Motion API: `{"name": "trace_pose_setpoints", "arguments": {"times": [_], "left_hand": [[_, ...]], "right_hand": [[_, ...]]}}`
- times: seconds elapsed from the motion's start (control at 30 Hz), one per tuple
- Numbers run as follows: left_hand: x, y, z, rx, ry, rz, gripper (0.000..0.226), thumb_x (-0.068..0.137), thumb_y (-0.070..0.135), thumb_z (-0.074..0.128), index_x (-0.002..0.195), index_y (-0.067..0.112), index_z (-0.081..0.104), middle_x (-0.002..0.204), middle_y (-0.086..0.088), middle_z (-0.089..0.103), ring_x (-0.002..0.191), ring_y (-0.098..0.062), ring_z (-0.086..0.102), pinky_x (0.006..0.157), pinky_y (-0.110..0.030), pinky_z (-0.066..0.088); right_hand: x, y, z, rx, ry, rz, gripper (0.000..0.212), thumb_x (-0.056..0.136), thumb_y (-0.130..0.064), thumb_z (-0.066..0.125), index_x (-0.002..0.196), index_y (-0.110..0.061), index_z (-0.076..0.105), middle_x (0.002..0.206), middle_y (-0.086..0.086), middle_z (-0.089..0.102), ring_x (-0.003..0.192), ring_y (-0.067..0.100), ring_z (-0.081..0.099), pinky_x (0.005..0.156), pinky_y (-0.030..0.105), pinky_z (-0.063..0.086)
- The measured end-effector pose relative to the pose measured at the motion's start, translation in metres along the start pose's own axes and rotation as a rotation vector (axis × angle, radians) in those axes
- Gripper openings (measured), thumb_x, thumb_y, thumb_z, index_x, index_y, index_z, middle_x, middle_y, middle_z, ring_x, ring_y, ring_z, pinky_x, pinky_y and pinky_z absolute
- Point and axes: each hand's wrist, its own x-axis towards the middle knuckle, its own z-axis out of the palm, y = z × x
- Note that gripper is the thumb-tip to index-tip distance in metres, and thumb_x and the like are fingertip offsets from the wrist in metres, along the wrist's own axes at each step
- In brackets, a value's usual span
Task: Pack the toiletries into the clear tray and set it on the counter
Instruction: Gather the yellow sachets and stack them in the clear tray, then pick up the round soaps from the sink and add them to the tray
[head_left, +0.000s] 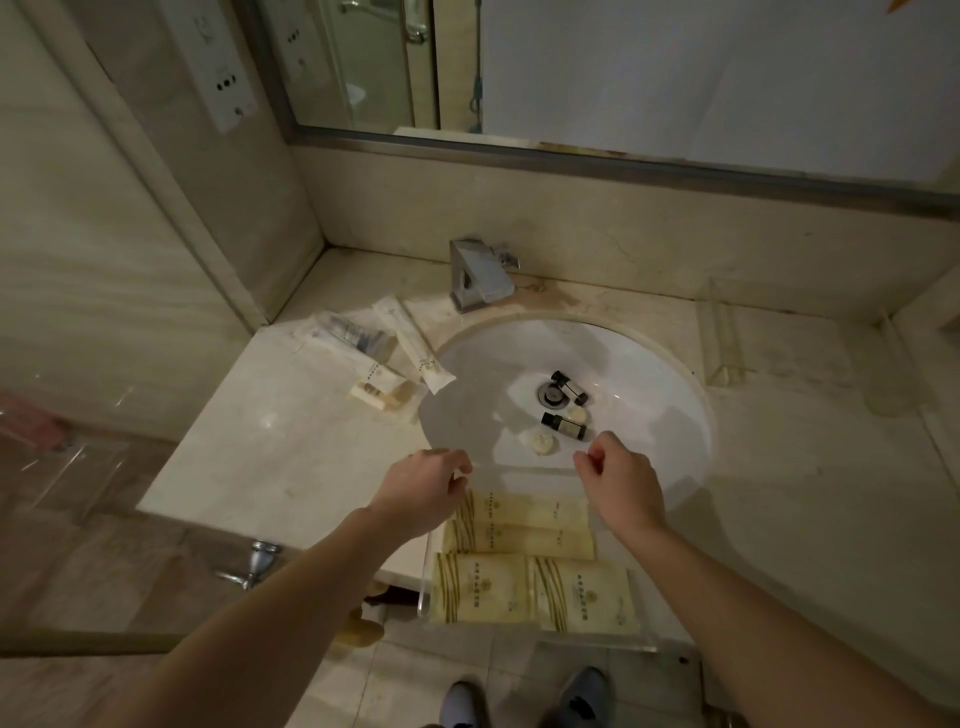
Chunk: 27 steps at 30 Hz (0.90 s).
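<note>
The clear tray (423, 587) sits directly beneath both wrists, at the near edge of the desk (270, 415), its near end overhanging toward the person's feet. It already carries four pale yellow sachets (519, 525), lying flat and side by side.

The left hand (426, 480) hovers over the tray's far left corner with fingers curled loosely inward; whether it pinches the tray's far rim cannot be told, since the clear plastic is nearly invisible there. The right hand (618, 478) hangs over the far right corner in the same half-closed curl, apparently holding nothing.

Just beyond the fingertips, down in the sink (649, 374), lie two small dark bottles (563, 425) and two round wrapped soaps (540, 443). Well to the left of the left hand, wrapped kits (363, 348) rest on the desk.

The tray looks rigid, light and smooth, so it probably slips easily on polished stone and could tip off the edge if pressed at its near end. A hold on both side walls seems safest. The sachets look soft and light. The bottles are likely hard and prone to rolling on the sloped basin; a pinch across the body should serve. The soaps are small, best taken by their edges.
</note>
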Motion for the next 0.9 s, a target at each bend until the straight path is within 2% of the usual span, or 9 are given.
{"name": "trace_pose_setpoints", "arguments": {"times": [0.27, 0.4, 0.53, 0.63, 0.77, 0.9], "left_hand": [[0.037, 0.018, -0.003, -0.087, 0.09, -0.03, 0.017, 0.089, 0.02, 0.05, 0.099, 0.02, 0.064, 0.098, 0.004, 0.067, 0.086, -0.017, 0.062, 0.069, -0.027, 0.047], [0.064, 0.036, 0.006, -0.152, 0.057, -0.1, 0.015, 0.088, 0.018, 0.051, 0.093, 0.018, 0.065, 0.093, 0.003, 0.066, 0.085, -0.017, 0.061, 0.067, -0.026, 0.044], [0.103, 0.049, 0.017, -0.228, -0.043, -0.268, 0.015, 0.086, 0.021, 0.055, 0.096, 0.018, 0.066, 0.097, -0.002, 0.067, 0.082, -0.018, 0.057, 0.07, -0.028, 0.045], [0.138, 0.053, 0.029, -0.21, -0.175, -0.336, 0.021, 0.085, 0.023, 0.058, 0.103, 0.014, 0.064, 0.109, -0.008, 0.065, 0.096, -0.024, 0.059, 0.077, -0.029, 0.046], [0.184, 0.06, 0.048, -0.033, -0.35, -0.264, 0.036, 0.089, 0.029, 0.057, 0.118, 0.007, 0.06, 0.126, -0.01, 0.058, 0.118, -0.026, 0.053, 0.094, -0.031, 0.041], [0.22, 0.06, 0.074, -0.002, -0.48, -0.238, 0.046, 0.091, 0.039, 0.054, 0.122, 0.006, 0.057, 0.127, -0.012, 0.057, 0.118, -0.028, 0.052, 0.096, -0.034, 0.041]], "right_hand": [[0.01, 0.011, -0.009, 0.077, 0.057, 0.091, 0.011, 0.087, -0.023, 0.056, 0.08, -0.014, 0.056, 0.067, 0.009, 0.063, 0.065, 0.031, 0.06, 0.06, 0.04, 0.053], [0.013, 0.027, -0.013, 0.129, 0.029, 0.131, 0.008, 0.086, -0.022, 0.058, 0.08, -0.016, 0.057, 0.068, 0.005, 0.064, 0.065, 0.027, 0.061, 0.061, 0.038, 0.053], [0.036, 0.044, -0.015, 0.183, -0.061, 0.171, 0.005, 0.087, -0.022, 0.06, 0.084, -0.017, 0.058, 0.077, 0.001, 0.066, 0.074, 0.023, 0.063, 0.069, 0.035, 0.053], [0.066, 0.057, -0.009, 0.158, -0.109, 0.184, 0.005, 0.087, -0.021, 0.059, 0.088, -0.017, 0.06, 0.084, 0.003, 0.067, 0.08, 0.023, 0.063, 0.073, 0.034, 0.053], [0.118, 0.071, 0.01, 0.085, -0.199, 0.117, 0.016, 0.091, -0.016, 0.052, 0.101, -0.015, 0.064, 0.102, 0.01, 0.063, 0.087, 0.027, 0.062, 0.075, 0.033, 0.05], [0.17, 0.076, 0.042, 0.05, -0.307, 0.052, 0.033, 0.092, -0.008, 0.046, 0.117, -0.022, 0.061, 0.116, 0.011, 0.05, 0.094, 0.031, 0.059, 0.076, 0.03, 0.046]]}}
